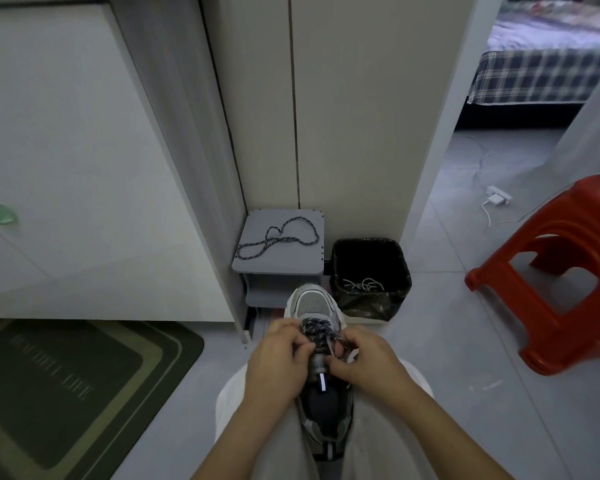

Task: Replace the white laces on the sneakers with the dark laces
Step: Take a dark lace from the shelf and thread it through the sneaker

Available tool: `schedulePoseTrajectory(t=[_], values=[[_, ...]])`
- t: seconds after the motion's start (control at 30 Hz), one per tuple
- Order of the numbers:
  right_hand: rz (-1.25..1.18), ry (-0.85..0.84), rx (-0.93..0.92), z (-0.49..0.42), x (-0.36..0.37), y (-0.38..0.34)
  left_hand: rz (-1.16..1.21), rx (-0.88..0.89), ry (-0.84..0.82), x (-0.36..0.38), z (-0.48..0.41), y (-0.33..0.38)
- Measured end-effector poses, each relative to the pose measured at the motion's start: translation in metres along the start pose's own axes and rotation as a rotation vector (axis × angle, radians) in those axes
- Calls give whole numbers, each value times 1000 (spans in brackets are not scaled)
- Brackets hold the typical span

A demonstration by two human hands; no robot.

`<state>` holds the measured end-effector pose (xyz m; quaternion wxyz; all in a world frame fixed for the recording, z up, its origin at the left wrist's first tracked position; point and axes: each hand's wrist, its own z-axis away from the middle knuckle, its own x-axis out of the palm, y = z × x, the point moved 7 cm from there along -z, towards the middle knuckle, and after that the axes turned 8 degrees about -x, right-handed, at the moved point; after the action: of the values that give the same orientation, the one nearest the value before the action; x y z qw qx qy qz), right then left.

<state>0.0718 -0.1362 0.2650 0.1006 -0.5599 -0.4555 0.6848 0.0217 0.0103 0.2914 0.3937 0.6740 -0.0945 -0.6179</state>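
Low in the middle of the frame, we see a grey sneaker (pixel 311 301) lying between our knees, its toe pointing up the frame and its heel toward us. A dark lace (pixel 313 329) with pale flecks is already threaded through its front eyelets. Our left hand (pixel 277 363) is curled against the left side of the sneaker, its fingertips bent in onto the dark lace near the tongue. Our right hand (pixel 369 363) sits on the other side, thumb and fingers pinching a free length of the same lace just beside the upper eyelets. Both hands touch the shoe, and our forearms come in from the bottom edge over light trousers (pixel 229 403).

Just above the toe stands a small grey stool (pixel 309 268) against the wall, and a second dark lace (pixel 278 239) lies loosely looped on its top. To the right of that stool, touching or nearly touching it, is a black bin (pixel 400 271) lined with a bag; white laces (pixel 362 285) lie tangled at its bottom.

At the right edge of the frame stands a red plastic stool (pixel 551 271) on the tiled floor. A green doormat (pixel 66 393) fills the lower left corner below a white cabinet (pixel 66 150). Through the doorway in the upper right we see a bed (pixel 541 74) with a plaid cover, and a white charger (pixel 498 197) with its cable on the floor.
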Motion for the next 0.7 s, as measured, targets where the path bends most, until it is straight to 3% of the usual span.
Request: schedulePoseTrajectory(t=[0.3, 0.43, 0.6, 0.7], values=[[-118, 4, 89, 2, 3, 6, 184, -148, 6, -32, 19, -68], [-124, -2, 103, 2, 3, 6, 55, -125, -121, -24, 23, -67], [-130, -13, 94, 0, 6, 4, 42, -35, -3, -23, 1, -41], [-78, 22, 110, -4, 3, 8, -48, -34, -146, 4, -14, -34]])
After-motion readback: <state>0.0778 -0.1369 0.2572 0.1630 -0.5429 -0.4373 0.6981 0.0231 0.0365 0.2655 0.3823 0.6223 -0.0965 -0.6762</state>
